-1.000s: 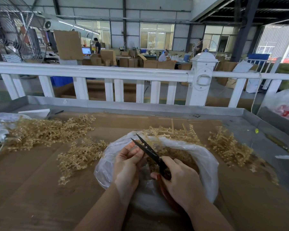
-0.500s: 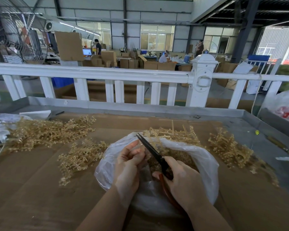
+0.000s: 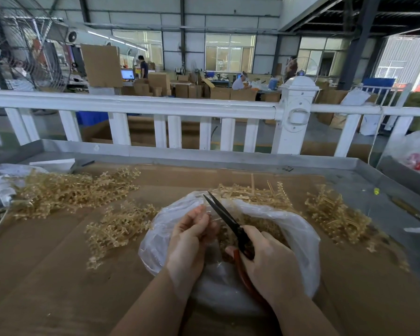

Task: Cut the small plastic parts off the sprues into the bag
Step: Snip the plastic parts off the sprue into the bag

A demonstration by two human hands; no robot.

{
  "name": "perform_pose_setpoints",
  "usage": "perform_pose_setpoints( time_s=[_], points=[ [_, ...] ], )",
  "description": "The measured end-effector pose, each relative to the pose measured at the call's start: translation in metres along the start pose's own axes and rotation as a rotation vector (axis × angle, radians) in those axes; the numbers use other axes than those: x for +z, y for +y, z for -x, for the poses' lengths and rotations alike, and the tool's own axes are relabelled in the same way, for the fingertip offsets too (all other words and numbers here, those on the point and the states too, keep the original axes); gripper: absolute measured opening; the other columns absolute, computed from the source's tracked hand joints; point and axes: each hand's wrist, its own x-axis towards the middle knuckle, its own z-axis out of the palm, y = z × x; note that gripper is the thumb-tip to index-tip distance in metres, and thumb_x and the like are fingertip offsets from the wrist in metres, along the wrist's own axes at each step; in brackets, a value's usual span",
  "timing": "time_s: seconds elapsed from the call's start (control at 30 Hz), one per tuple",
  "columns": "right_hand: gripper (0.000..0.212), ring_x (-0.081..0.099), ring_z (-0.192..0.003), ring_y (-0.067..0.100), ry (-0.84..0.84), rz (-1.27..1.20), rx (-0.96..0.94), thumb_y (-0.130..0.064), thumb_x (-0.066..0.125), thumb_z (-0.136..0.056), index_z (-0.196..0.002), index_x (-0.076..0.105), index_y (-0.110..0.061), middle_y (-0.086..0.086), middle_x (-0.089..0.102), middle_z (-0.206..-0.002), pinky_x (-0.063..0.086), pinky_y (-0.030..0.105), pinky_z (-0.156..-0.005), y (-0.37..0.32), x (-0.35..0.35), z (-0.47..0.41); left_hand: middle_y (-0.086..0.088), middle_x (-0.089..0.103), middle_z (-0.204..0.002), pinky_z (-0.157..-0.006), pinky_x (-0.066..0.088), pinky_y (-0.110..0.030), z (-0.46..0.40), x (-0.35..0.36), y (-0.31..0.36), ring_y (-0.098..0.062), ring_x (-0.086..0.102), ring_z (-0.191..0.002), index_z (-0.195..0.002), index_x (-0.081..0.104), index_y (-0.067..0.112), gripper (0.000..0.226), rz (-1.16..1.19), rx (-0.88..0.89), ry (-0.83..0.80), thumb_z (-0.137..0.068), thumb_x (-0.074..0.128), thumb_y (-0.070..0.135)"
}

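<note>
Bag (image 3: pixel 298 238): open on cardboard, heaped with cut tan parts (image 3: pixel 264 226) | left hand (image 3: pixel 189 241): over bag mouth, pinching a small sprue piece | right hand (image 3: pixel 269 263): gripping scissors (image 3: pixel 224 215), blades slightly parted | sprues (image 3: pixel 66 192): piled left, behind and right of bag

Factory hall, stacked cardboard boxes (image 3: pixel 160 83), industrial fan (image 3: pixel 22 49), white railing (image 3: pixel 155 105)

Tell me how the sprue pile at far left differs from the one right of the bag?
The left pile is wider and lies on cardboard beside plastic wrap; the right pile is smaller and spills onto the grey metal tray. Both are tangled tan plastic, untouched by either hand.
</note>
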Motion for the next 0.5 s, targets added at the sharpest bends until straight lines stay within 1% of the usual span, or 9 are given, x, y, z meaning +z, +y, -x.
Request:
perform_pose_setpoints(
  time_s=[0.07, 0.1, 0.13, 0.23, 0.33, 0.43, 0.5],
  points=[
    [0.041, 0.065, -0.073, 0.009, -0.001, -0.012, -0.008, -0.045, 0.073, -0.077, -0.112, 0.065, -0.026, -0.007, 0.068, -0.082, 0.050, 0.019, -0.063, 0.0001, 0.0000, 0.0002, -0.012, 0.069, -0.076, -0.063, 0.059, -0.028, 0.0005, 0.0005, 0.0010, -0.020, 0.068, -0.066, -0.088, 0.063, 0.005, 0.013, -0.002, -0.019, -0.001, -0.076, 0.062, 0.002],
    [0.041, 0.064, -0.076, 0.008, -0.008, -0.022, -0.009, -0.046, 0.072, -0.078, -0.114, 0.064, -0.027, -0.008, 0.068, -0.084, 0.050, 0.019, -0.065, 0.0002, 0.0001, 0.0004, -0.012, 0.070, -0.074, -0.061, 0.059, -0.028, 0.0005, 0.0009, 0.0009, -0.021, 0.069, -0.066, -0.087, 0.062, 0.004, 0.007, -0.006, -0.025, 0.005, -0.081, 0.060, 0.001],
    [0.042, 0.064, -0.078, 0.008, -0.014, -0.033, -0.009, -0.047, 0.070, -0.079, -0.115, 0.063, -0.027, -0.008, 0.068, -0.086, 0.051, 0.019, -0.067, 0.0002, 0.0004, 0.0005, -0.013, 0.070, -0.073, -0.060, 0.059, -0.028, 0.0005, 0.0007, 0.0007, -0.022, 0.071, -0.067, -0.086, 0.060, 0.004, 0.007, -0.011, -0.032, 0.010, -0.085, 0.056, -0.001],
    [0.041, 0.065, -0.075, 0.010, 0.010, -0.058, -0.006, -0.045, 0.073, -0.077, -0.112, 0.065, -0.024, -0.007, 0.068, -0.083, 0.049, 0.018, -0.065, 0.0012, -0.0002, 0.0004, -0.012, 0.070, -0.072, -0.060, 0.059, -0.029, -0.0005, -0.0004, 0.0002, -0.022, 0.072, -0.068, -0.086, 0.057, 0.005, 0.010, -0.017, -0.049, 0.017, -0.090, 0.052, -0.002],
    [0.040, 0.064, -0.072, 0.008, 0.043, -0.096, -0.036, -0.045, 0.075, -0.074, -0.107, 0.067, -0.022, -0.008, 0.068, -0.081, 0.047, 0.015, -0.063, 0.0006, -0.0018, 0.0002, -0.011, 0.070, -0.073, -0.059, 0.058, -0.026, -0.0009, -0.0010, 0.0003, -0.018, 0.071, -0.068, -0.082, 0.058, 0.007, 0.013, -0.018, -0.040, 0.038, -0.092, 0.053, 0.001],
    [0.041, 0.064, -0.078, 0.009, 0.018, -0.078, -0.085, -0.051, 0.069, -0.076, -0.108, 0.064, -0.025, -0.010, 0.066, -0.084, 0.049, 0.019, -0.066, -0.0005, -0.0008, 0.0009, -0.009, 0.071, -0.074, -0.058, 0.057, -0.023, -0.0010, -0.0007, 0.0007, -0.015, 0.070, -0.067, -0.076, 0.059, 0.008, 0.019, -0.014, -0.022, 0.041, -0.093, 0.052, 0.003],
    [0.043, 0.064, -0.080, 0.013, 0.004, -0.054, -0.094, -0.055, 0.065, -0.077, -0.109, 0.063, -0.025, -0.007, 0.065, -0.085, 0.052, 0.023, -0.068, -0.0004, 0.0004, 0.0011, -0.008, 0.071, -0.075, -0.059, 0.057, -0.023, -0.0006, -0.0010, 0.0019, -0.014, 0.070, -0.067, -0.078, 0.060, 0.009, 0.020, -0.008, -0.027, 0.039, -0.094, 0.050, 0.003]
  ],
)
